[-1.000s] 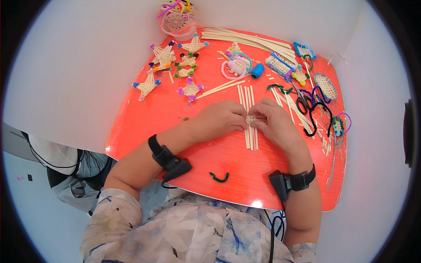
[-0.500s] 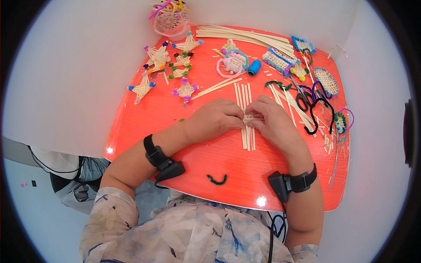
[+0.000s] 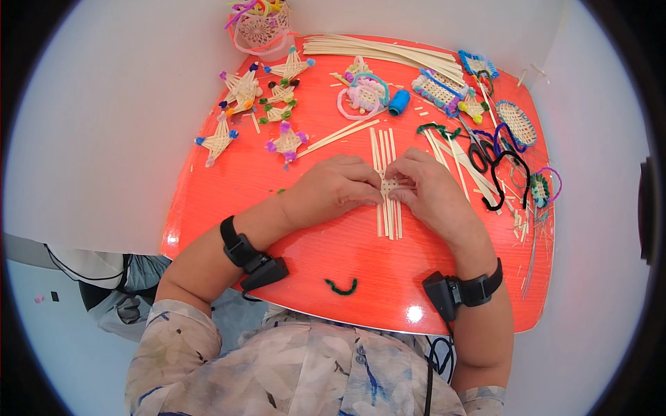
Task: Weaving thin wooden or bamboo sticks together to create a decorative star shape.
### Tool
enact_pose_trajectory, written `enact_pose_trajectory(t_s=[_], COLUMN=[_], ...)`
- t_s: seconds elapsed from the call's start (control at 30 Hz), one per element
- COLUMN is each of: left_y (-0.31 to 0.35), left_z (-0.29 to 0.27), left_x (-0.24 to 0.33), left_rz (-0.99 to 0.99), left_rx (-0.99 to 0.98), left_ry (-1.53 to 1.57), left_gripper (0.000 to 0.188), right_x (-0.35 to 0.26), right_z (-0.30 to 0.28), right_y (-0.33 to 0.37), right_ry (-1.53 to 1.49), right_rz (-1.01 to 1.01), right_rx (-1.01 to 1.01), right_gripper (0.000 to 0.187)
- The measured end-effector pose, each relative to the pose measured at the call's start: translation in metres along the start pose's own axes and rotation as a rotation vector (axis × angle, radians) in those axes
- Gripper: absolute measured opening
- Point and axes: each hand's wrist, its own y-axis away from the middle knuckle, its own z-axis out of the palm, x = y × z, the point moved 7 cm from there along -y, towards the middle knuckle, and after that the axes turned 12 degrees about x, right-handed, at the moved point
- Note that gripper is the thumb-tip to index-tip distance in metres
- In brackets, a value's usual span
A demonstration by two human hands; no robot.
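Note:
Pale flat strips woven into a small lattice lie on the red table, with long ends pointing away from me and toward me. My left hand is closed at the weave's left side, fingers curled and thumb against it. From the right, my right hand pinches the crossing strips between thumb and fingers. Part of the woven middle shows between the two hands; the fingertips hide the rest. Nearer to me, a short curved piece of dark green pipe cleaner rests on the table.
Star-shaped woven pieces with coloured fuzzy tips sit at left. Behind are a pink basket, long strips and a blue thread spool. Scissors, pipe cleaners and strip scraps crowd the right side.
The whole view has shifted slightly, with the far table items a little further left. Both hands keep their hold on the woven strips, with hardly any visible movement.

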Motion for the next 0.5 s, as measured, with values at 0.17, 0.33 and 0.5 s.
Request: enact_pose_trajectory(t_s=[0.17, 0.33, 0.5], left_y=[0.0011, 0.0023, 0.0013], left_z=[0.001, -0.0007, -0.0035], left_x=[-0.0025, -0.0017, -0.0068], left_rz=[0.002, -0.008, -0.094], left_rx=[-0.009, -0.011, 0.064], left_ry=[-0.001, 0.005, 0.061], left_gripper=[0.019, 0.019, 0.023], right_x=[0.0019, 0.0006, 0.0006], right_z=[0.0015, 0.0014, 0.0005], right_y=[-0.0005, -0.0008, -0.0001], right_ry=[-0.004, 0.004, -0.01], right_rz=[0.024, 0.037, 0.053], right_rx=[-0.013, -0.02, -0.006], right_gripper=[0.024, 0.024, 0.027])
